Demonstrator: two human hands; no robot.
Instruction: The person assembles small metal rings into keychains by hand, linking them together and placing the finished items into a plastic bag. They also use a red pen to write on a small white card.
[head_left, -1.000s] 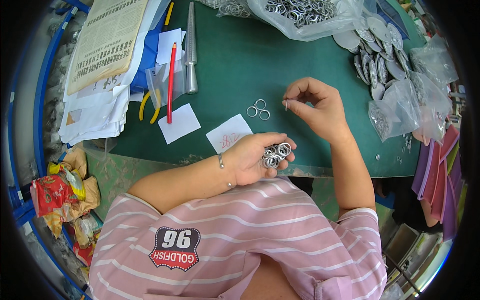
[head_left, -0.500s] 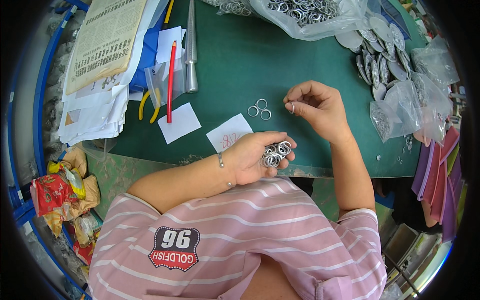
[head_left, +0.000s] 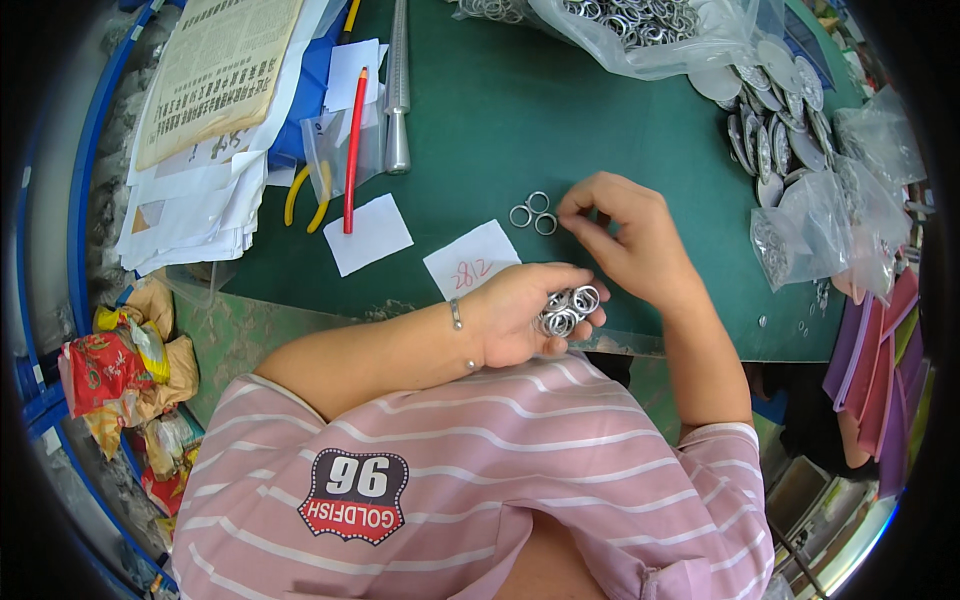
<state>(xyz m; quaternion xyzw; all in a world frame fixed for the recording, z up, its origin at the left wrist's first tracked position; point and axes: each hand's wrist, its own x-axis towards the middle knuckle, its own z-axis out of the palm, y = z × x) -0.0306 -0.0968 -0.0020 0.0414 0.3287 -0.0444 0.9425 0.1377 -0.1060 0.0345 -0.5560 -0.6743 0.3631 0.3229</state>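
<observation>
My left hand (head_left: 520, 312) is palm up, its fingers curled round a heap of silver metal rings (head_left: 568, 310). My right hand (head_left: 630, 235) is closed in a pinch at thumb and forefinger. Half a second ago a ring showed in that pinch; the fingers hide it now. Just left of those fingertips, three loose rings (head_left: 520, 215) lie close together on the green table (head_left: 470, 130). A white paper slip (head_left: 468, 258) with red handwriting rests beyond my left wrist, which wears a metal bangle (head_left: 456, 314).
A plain white slip (head_left: 368, 235), red pencil (head_left: 355, 150), yellow-handled tool (head_left: 297, 195) and tapered metal rod (head_left: 397, 90) lie to the left, beside stacked papers (head_left: 195, 190). Far off stands a plastic bag (head_left: 630, 60) of rings; right are metal discs (head_left: 770, 130) and small bags (head_left: 800, 235).
My right hand has moved left and slightly nearer, down beside the three table rings. The ring in its fingertips is now out of sight. The whole view has shifted a little.
</observation>
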